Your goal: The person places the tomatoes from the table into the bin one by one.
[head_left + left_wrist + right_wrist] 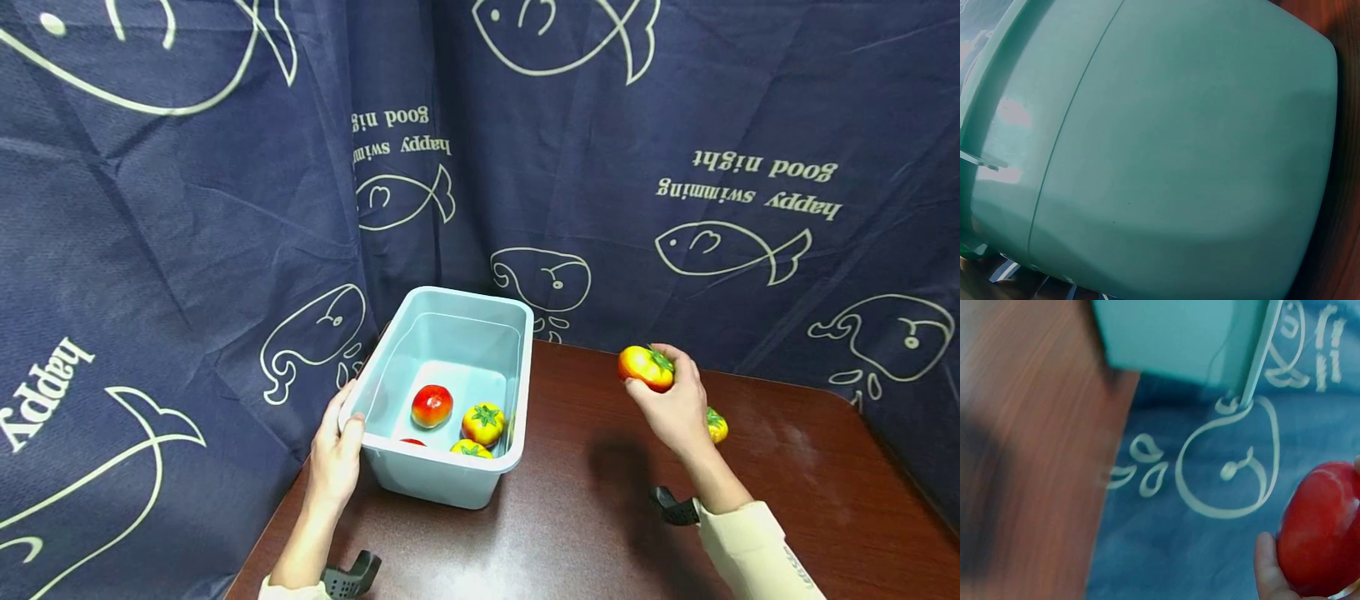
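My right hand (672,408) holds a yellow-and-red tomato (637,367) with a green leafy top, raised over the table to the right of a light blue plastic bin (480,467). From the right wrist view, the same tomato (1322,531) shows its smooth red underside, a fingertip against it. My left hand (335,458) grips the bin's rim at the near left corner, thumb over the edge. Inside the bin lie several tomatoes, among them a red one (432,406) and a yellow one (483,424); the near wall partly hides others. The bin's outer wall (1179,137) fills the left wrist view.
Another yellow tomato (717,425) sits on the brown table (555,517), partly hidden behind my right wrist. A dark blue curtain (600,150) with white fish drawings hangs along the table's back and left. Black straps (352,575) are on both wrists.
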Demonstrator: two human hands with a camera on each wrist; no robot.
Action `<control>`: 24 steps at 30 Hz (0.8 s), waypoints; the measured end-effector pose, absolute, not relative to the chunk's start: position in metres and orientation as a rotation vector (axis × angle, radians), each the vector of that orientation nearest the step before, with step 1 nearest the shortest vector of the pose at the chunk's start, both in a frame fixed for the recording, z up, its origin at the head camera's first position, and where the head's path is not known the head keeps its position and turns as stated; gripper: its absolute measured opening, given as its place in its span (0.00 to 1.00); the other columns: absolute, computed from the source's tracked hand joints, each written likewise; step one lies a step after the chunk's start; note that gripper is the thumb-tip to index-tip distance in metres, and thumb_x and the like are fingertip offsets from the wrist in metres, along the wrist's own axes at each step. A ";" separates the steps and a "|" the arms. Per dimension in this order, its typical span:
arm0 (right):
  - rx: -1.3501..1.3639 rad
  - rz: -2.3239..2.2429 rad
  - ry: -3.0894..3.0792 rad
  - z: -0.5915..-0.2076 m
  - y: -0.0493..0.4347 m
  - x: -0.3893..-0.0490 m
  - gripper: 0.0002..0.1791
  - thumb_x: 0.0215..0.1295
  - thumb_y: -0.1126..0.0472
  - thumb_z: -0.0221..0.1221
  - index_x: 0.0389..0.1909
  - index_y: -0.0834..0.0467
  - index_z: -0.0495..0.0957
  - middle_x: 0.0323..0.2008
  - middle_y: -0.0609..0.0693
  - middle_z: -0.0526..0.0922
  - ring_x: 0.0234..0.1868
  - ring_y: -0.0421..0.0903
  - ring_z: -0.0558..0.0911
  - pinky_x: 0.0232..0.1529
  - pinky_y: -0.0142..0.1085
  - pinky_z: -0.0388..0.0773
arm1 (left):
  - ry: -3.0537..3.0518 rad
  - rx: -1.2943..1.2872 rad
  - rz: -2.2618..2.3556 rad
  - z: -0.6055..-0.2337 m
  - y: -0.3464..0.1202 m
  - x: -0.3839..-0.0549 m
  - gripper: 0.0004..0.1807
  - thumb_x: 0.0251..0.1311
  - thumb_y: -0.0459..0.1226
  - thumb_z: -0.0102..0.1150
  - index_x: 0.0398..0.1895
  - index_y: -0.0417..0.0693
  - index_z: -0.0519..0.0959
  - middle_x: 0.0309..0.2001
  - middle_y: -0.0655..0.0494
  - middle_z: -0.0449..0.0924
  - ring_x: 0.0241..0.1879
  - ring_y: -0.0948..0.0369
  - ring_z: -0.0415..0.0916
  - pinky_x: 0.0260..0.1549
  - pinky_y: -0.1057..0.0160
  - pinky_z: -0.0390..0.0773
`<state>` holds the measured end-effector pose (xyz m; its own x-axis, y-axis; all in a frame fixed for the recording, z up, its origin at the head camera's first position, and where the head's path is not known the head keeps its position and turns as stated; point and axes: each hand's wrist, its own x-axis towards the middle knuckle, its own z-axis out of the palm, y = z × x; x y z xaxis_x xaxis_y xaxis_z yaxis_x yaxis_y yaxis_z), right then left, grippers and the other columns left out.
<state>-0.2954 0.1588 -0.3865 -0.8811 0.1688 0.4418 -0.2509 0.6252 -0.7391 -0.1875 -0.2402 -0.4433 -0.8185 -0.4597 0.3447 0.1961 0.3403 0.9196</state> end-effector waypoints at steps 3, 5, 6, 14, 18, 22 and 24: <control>0.157 1.209 -2.350 -0.381 0.141 -0.295 0.31 0.55 0.60 0.63 0.62 0.59 0.69 0.56 0.61 0.72 0.51 0.58 0.71 0.49 0.48 0.63 | -2.050 0.235 -1.504 -0.443 -0.241 -0.188 0.28 0.63 0.34 0.45 0.68 0.49 0.70 0.66 0.47 0.70 0.62 0.52 0.68 0.54 0.76 0.58; 0.212 1.236 -2.339 -0.379 0.130 -0.296 0.31 0.55 0.61 0.64 0.62 0.59 0.69 0.56 0.60 0.72 0.52 0.57 0.71 0.50 0.47 0.64 | -2.051 0.237 -1.501 -0.443 -0.241 -0.188 0.28 0.63 0.34 0.45 0.68 0.49 0.70 0.66 0.47 0.70 0.62 0.52 0.68 0.54 0.75 0.58; 0.231 1.245 -2.335 -0.378 0.125 -0.297 0.31 0.54 0.61 0.64 0.62 0.59 0.69 0.56 0.60 0.72 0.52 0.57 0.71 0.50 0.47 0.64 | -2.052 0.239 -1.498 -0.444 -0.241 -0.188 0.28 0.63 0.34 0.45 0.68 0.49 0.70 0.66 0.47 0.71 0.62 0.52 0.68 0.54 0.75 0.59; 0.362 1.280 -2.297 -0.370 0.090 -0.295 0.32 0.52 0.62 0.64 0.61 0.59 0.69 0.54 0.60 0.72 0.51 0.56 0.71 0.52 0.47 0.66 | -2.038 0.220 -1.502 -0.443 -0.241 -0.188 0.28 0.62 0.33 0.46 0.68 0.48 0.70 0.65 0.46 0.72 0.61 0.51 0.69 0.55 0.72 0.60; 0.428 1.304 -2.288 -0.366 0.075 -0.291 0.34 0.51 0.62 0.65 0.61 0.59 0.69 0.54 0.58 0.71 0.51 0.55 0.71 0.52 0.46 0.66 | -2.027 0.213 -1.507 -0.444 -0.241 -0.188 0.28 0.62 0.33 0.46 0.68 0.48 0.70 0.65 0.46 0.72 0.60 0.51 0.69 0.55 0.72 0.61; 0.486 1.346 -2.284 -0.362 0.062 -0.287 0.35 0.50 0.62 0.68 0.62 0.58 0.68 0.55 0.56 0.70 0.51 0.53 0.71 0.53 0.44 0.67 | -2.028 0.217 -1.514 -0.445 -0.242 -0.189 0.28 0.62 0.33 0.46 0.68 0.47 0.70 0.65 0.46 0.72 0.59 0.52 0.70 0.54 0.73 0.61; 0.520 1.371 -2.282 -0.362 0.056 -0.286 0.36 0.50 0.62 0.69 0.62 0.56 0.68 0.55 0.55 0.70 0.51 0.51 0.72 0.54 0.44 0.69 | -2.029 0.221 -1.521 -0.445 -0.242 -0.189 0.28 0.62 0.32 0.46 0.68 0.47 0.70 0.65 0.46 0.72 0.59 0.52 0.70 0.53 0.74 0.60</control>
<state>-0.2858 0.0560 -0.3616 -0.8393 -0.0978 0.5348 -0.5181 0.4421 -0.7322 -0.1895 -0.2421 -0.4447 -0.8137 -0.4621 0.3527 0.2087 0.3341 0.9191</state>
